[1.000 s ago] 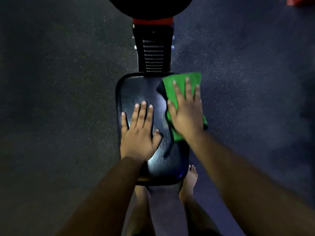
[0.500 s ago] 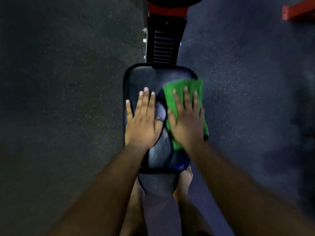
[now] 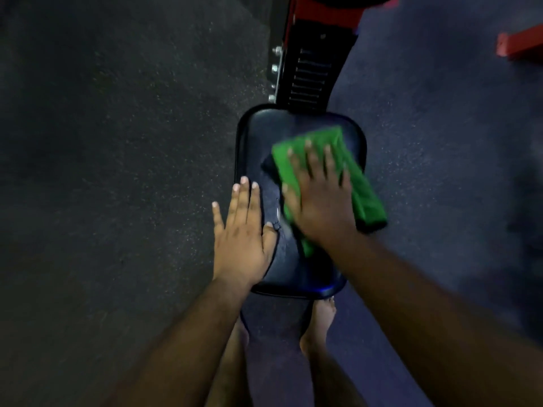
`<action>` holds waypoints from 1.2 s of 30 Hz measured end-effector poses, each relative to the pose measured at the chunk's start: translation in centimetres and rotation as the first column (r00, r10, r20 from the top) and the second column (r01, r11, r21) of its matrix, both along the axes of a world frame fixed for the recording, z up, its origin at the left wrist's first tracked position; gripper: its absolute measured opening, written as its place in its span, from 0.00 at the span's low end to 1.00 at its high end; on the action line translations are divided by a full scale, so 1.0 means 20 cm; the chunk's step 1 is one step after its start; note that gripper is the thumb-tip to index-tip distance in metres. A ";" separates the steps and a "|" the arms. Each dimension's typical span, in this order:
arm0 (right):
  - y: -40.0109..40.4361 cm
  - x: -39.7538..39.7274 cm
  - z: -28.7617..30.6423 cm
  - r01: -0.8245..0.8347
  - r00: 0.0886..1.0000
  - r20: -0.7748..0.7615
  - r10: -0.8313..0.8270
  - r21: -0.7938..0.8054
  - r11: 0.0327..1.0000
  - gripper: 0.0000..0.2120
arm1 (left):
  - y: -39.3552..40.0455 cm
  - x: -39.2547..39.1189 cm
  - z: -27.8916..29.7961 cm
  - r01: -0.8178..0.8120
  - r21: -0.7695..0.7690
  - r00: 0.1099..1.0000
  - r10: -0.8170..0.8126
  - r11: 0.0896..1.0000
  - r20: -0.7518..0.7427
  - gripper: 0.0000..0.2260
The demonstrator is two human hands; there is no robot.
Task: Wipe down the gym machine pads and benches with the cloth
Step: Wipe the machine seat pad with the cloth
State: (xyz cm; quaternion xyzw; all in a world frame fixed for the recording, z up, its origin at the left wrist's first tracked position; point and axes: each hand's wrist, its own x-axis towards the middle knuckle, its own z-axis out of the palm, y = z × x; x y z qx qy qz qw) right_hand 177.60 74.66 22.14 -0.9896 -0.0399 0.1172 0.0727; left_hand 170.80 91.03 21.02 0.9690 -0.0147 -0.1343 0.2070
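Observation:
A black padded seat (image 3: 264,133) of a gym machine lies below me in the head view. A folded green cloth (image 3: 364,198) lies on the seat's right half and hangs past its right edge. My right hand (image 3: 320,201) presses flat on the cloth with its fingers spread and straight. My left hand (image 3: 241,230) rests flat along the seat's left edge, fingers straight and partly over the rim. The cloth's middle is hidden under my right hand.
Behind the seat rises a black ribbed post (image 3: 308,77) with bolts on its left and a red frame part (image 3: 326,13) above. A red bar (image 3: 520,45) lies on the speckled rubber floor (image 3: 117,142) at far right. My bare feet (image 3: 320,321) stand under the seat's near end.
My right hand has slid the cloth leftward and away from me across the seat. My left hand has shifted to the seat's left edge. The camera has swung, so the seat appears further right.

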 end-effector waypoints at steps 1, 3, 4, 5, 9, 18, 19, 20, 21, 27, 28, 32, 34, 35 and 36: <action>0.01 -0.17 0.03 -0.071 0.997 -0.029 0.072 0.016 0.997 0.32 | 0.01 -0.01 0.00 -0.012 -0.014 1.000 0.012 1.000 -0.020 0.32; -0.03 -0.28 0.03 -0.123 0.986 -0.105 0.126 0.037 0.992 0.32 | 0.03 -0.05 -0.01 -0.018 -0.042 0.999 0.016 0.999 -0.049 0.33; -0.05 -0.20 0.01 -0.125 0.984 -0.120 0.129 0.040 0.991 0.31 | 0.04 -0.07 -0.03 -0.024 -0.053 0.998 0.021 0.998 -0.053 0.33; -0.05 -0.07 -0.02 -0.102 0.988 -0.114 0.103 0.019 0.995 0.31 | 0.05 -0.09 -0.04 -0.030 -0.059 0.998 0.027 0.998 -0.057 0.33; 0.14 0.49 -0.10 0.075 0.994 -0.079 -0.075 -0.008 0.997 0.31 | 0.07 -0.14 -0.07 -0.043 -0.088 0.999 0.043 0.995 -0.003 0.33; 0.37 -0.06 0.03 -0.532 0.843 -0.105 0.527 -0.026 0.846 0.30 | 0.18 -0.14 0.07 -0.344 -0.321 0.922 0.383 0.882 0.064 0.32; 0.36 -0.15 0.04 -0.567 0.820 -0.106 0.562 -0.021 0.823 0.30 | 0.21 -0.14 0.09 -0.349 -0.321 0.921 0.386 0.880 0.056 0.32; 0.35 -0.23 0.05 -0.596 0.800 -0.105 0.591 -0.022 0.803 0.30 | 0.23 -0.14 0.10 -0.341 -0.319 0.926 0.374 0.884 0.047 0.32; 0.32 -0.31 0.05 -0.617 0.784 -0.104 0.612 -0.024 0.786 0.30 | 0.25 -0.14 0.10 -0.322 -0.314 0.936 0.349 0.893 0.033 0.31; 0.03 -0.62 0.02 -0.717 0.697 -0.040 0.716 -0.044 0.695 0.31 | 0.20 -0.15 0.06 -0.197 -0.282 0.980 0.190 0.939 -0.052 0.31; -0.03 -0.64 0.02 -0.703 0.711 -0.028 0.702 -0.053 0.709 0.33 | 0.18 -0.15 0.05 -0.186 -0.281 0.983 0.177 0.942 -0.058 0.32; -0.27 -0.70 0.01 -0.527 0.848 0.039 0.529 -0.053 0.848 0.36 | 0.09 -0.14 0.03 -0.155 -0.245 0.987 0.141 0.957 -0.076 0.33; -0.33 -0.68 0.00 -0.346 0.938 0.021 0.346 0.012 0.938 0.35 | 0.05 -0.12 0.02 -0.137 -0.190 0.989 0.125 0.972 -0.073 0.33; -0.33 -0.65 -0.01 -0.205 0.979 -0.008 0.206 0.068 0.976 0.34 | 0.03 -0.10 0.02 -0.121 -0.156 0.992 0.113 0.980 -0.059 0.33; -0.33 -0.60 -0.02 -0.052 0.997 -0.043 0.058 0.134 0.990 0.33 | 0.00 -0.07 0.01 -0.099 -0.125 0.995 0.094 0.987 -0.039 0.33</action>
